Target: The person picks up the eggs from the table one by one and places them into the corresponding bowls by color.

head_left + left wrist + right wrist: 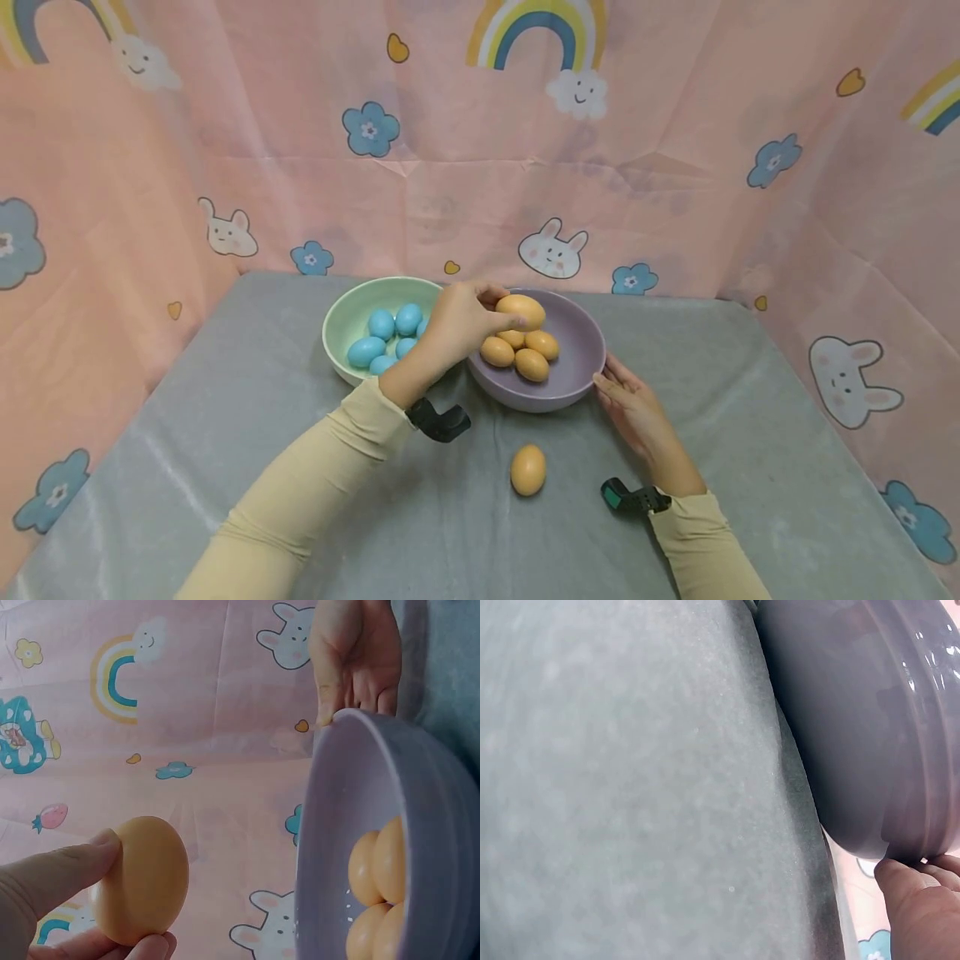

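Observation:
My left hand (461, 321) pinches a brown egg (521, 312) between thumb and fingers, above the left side of the purple bowl (577, 367). In the left wrist view this egg (146, 881) hangs apart from the bowl (442, 825). Several more brown eggs (532, 365) lie inside that bowl. My right hand (637, 417) rests against the bowl's right side, thumb by the rim and fingers along the outer wall. The right wrist view shows its fingers (922, 881) touching the bowl's outside. One brown egg (528, 470) lies on the table in front of the bowl.
A green bowl (337, 321) with several blue eggs (366, 352) stands just left of the purple bowl, partly hidden by my left hand. Grey cloth (225, 442) covers the table. A pink patterned curtain (450, 200) rises behind and at both sides.

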